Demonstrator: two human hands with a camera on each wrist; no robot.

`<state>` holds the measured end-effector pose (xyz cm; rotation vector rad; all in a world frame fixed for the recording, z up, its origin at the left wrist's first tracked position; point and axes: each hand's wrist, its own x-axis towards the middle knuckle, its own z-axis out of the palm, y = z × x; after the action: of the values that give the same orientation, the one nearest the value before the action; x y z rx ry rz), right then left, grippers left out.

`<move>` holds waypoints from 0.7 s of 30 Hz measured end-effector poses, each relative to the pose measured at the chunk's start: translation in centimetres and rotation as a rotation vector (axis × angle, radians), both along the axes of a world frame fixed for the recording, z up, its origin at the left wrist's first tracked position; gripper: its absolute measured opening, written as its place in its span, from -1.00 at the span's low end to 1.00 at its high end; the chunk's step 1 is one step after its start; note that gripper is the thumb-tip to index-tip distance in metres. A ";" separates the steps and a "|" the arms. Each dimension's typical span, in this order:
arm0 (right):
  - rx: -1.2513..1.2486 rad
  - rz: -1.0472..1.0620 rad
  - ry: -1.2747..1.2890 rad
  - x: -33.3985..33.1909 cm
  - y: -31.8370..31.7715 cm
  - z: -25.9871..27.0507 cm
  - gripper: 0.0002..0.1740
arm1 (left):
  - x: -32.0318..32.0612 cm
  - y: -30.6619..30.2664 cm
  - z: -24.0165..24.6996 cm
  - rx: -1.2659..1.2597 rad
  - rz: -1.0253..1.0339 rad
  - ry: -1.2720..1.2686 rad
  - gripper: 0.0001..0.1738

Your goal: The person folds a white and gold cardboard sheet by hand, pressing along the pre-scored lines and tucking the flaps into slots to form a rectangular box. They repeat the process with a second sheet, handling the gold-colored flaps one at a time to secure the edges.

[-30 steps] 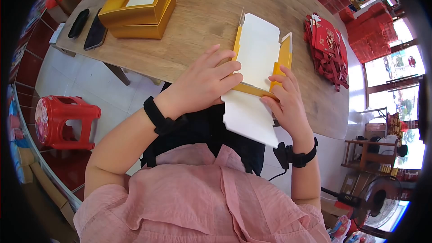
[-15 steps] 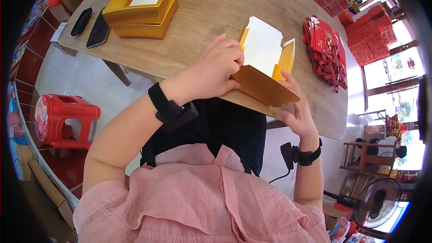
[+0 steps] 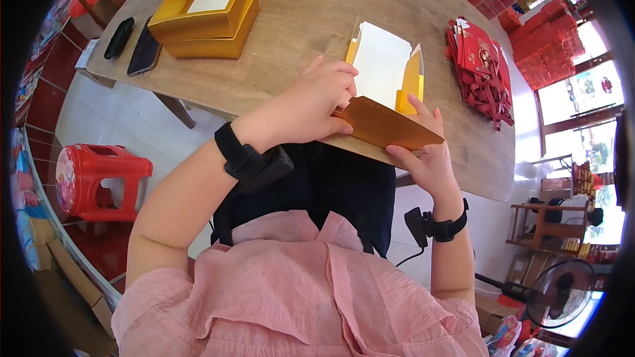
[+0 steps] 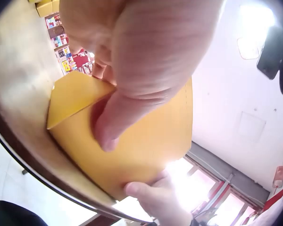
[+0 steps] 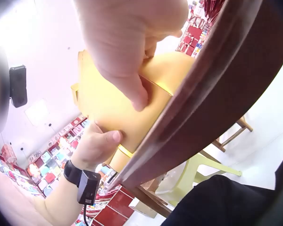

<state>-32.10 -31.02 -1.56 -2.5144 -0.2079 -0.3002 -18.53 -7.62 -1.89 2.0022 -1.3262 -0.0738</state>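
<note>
A partly folded gold cardboard box (image 3: 390, 122) with a white inside (image 3: 380, 59) sits at the table's near edge, its near wall raised. My left hand (image 3: 321, 102) pinches that wall's left corner, thumb on the gold outer face and fingers behind it. At the right corner, my right hand (image 3: 428, 155) grips the same wall, its thumb in front and fingers reaching over the side flap (image 3: 411, 86). In the left wrist view, the left thumb (image 4: 111, 122) presses flat on the gold panel (image 4: 146, 136). The right thumb (image 5: 137, 96) does likewise in the right wrist view.
Two stacked gold box trays (image 3: 205, 26) stand at the table's left, beside a phone (image 3: 144, 51) and a black case (image 3: 119, 38). Red gift bags (image 3: 479, 66) are piled on the right. A red stool (image 3: 102, 182) is on the floor, a fan (image 3: 562, 294) at lower right.
The near flap, which hung down white side up over the table edge, has been folded up and now shows its gold face. The right hand has closed back onto its right end.
</note>
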 end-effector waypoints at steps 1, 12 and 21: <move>0.011 0.002 0.012 -0.1 0.0 0.0 -0.68 | 0.0 0.0 -0.2 0.010 0.005 -0.041 -0.69; 0.563 -0.158 -0.091 -0.4 0.5 2.8 -0.66 | -5.9 -2.8 4.6 -0.346 0.091 -0.567 -0.27; 0.800 -0.098 -0.198 -1.6 1.5 6.4 -0.69 | 0.6 -2.3 7.1 -0.108 0.445 -0.575 0.01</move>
<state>-33.67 -29.56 4.85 -1.7051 -0.0257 -0.5476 -17.93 -9.89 5.16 2.2614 -1.1343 0.8146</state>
